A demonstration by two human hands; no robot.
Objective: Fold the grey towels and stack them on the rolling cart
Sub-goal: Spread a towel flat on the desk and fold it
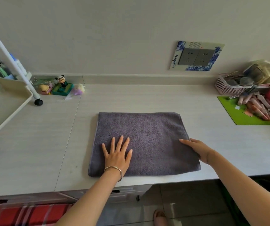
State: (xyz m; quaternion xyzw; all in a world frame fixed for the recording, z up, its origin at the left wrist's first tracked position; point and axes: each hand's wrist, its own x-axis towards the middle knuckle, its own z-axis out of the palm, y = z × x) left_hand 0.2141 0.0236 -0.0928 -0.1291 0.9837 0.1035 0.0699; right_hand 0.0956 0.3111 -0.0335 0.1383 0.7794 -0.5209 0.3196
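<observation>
A grey towel (147,136) lies folded into a flat rectangle on the pale counter (212,144), near its front edge. My left hand (117,152) presses flat on the towel's near left part, fingers spread and straight. At the towel's right edge my right hand (196,149) touches the cloth; its thumb lies on top and the fingers are hidden behind the edge. The white rolling cart (8,101) stands at the far left on the counter, and its lower tray holds nothing.
Small toy figures (62,87) sit by the back wall beside the cart's wheel (38,102). A pink basket (232,85), a red container and a green mat (245,116) with several small items crowd the right end. Sockets are on the wall.
</observation>
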